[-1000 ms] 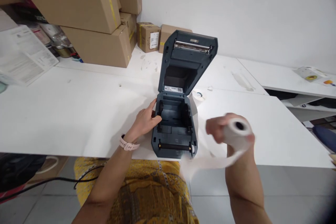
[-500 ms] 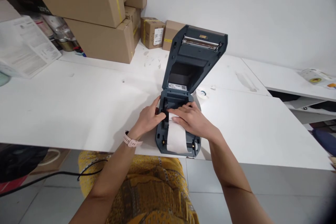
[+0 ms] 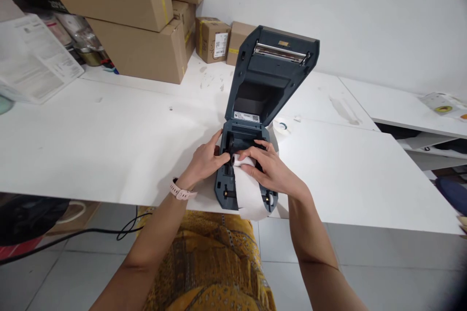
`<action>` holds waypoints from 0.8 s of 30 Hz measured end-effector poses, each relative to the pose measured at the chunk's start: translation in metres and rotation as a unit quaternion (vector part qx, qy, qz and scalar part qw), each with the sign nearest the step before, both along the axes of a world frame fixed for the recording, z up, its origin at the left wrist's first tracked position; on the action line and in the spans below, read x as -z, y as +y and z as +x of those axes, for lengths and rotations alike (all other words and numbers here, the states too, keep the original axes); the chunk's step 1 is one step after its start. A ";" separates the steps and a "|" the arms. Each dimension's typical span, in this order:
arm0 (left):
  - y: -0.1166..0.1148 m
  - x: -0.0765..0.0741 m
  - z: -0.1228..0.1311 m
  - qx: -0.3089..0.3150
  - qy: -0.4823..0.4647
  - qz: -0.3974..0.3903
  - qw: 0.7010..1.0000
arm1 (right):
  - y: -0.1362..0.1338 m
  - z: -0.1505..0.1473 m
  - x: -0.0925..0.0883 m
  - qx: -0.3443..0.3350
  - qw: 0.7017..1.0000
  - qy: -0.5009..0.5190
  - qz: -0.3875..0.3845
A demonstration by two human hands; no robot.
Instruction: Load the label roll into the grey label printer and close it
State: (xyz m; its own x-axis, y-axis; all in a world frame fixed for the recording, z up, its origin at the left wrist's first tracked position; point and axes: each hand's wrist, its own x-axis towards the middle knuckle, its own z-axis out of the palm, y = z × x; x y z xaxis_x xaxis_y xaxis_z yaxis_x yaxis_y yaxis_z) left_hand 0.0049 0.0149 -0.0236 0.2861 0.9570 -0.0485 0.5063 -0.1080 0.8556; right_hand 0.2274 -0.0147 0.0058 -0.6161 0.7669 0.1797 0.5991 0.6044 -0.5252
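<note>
A dark grey label printer (image 3: 220, 185) sits on the white table with its lid (image 3: 279, 77) raised. My left hand (image 3: 205, 161) is closed on the printer's left side, index finger along the outer edge and thumb inside by the black roll holder. In my right hand (image 3: 268, 165), a small roll of white label paper (image 3: 238, 159) is pinched between thumb and fingers, its open core facing left. From it a loose paper strip (image 3: 250, 192) runs over the printer's front edge. My right palm hides the roll's right end.
Stacked cardboard boxes (image 3: 138, 53) stand at the back left, with smaller boxes (image 3: 212, 39) by the wall. Another label roll (image 3: 281, 126) lies just right of the printer. A shelf unit (image 3: 419, 121) adjoins the table on the right. A black cable (image 3: 91, 231) hangs below the front edge.
The paper roll has come up into view, lifted and turned in my right hand. Its strip now hangs further over the front of the printer. My left hand stays at the printer's side.
</note>
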 end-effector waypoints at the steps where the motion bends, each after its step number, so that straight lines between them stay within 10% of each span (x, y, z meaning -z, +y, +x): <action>1: 0.000 0.002 0.000 -0.007 -0.003 0.011 1.000 | -0.002 0.000 0.001 -0.001 1.000 -0.001 0.000; 13: 0.013 0.032 -0.001 0.008 -0.079 0.123 0.989 | -0.044 -0.008 0.003 0.054 0.985 -0.092 0.133; 24: 0.010 0.018 0.004 0.034 -0.120 0.084 0.989 | -0.098 -0.033 0.022 0.108 0.974 -0.081 0.180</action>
State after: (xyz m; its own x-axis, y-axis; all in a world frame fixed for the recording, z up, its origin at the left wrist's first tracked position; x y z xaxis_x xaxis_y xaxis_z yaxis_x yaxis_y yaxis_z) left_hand 0.0086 0.0252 -0.0420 0.3332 0.9242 0.1867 0.2779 -0.2855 0.9172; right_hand 0.1948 -0.1126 -0.0158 -0.4892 0.7870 0.3758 0.7902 0.5823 -0.1909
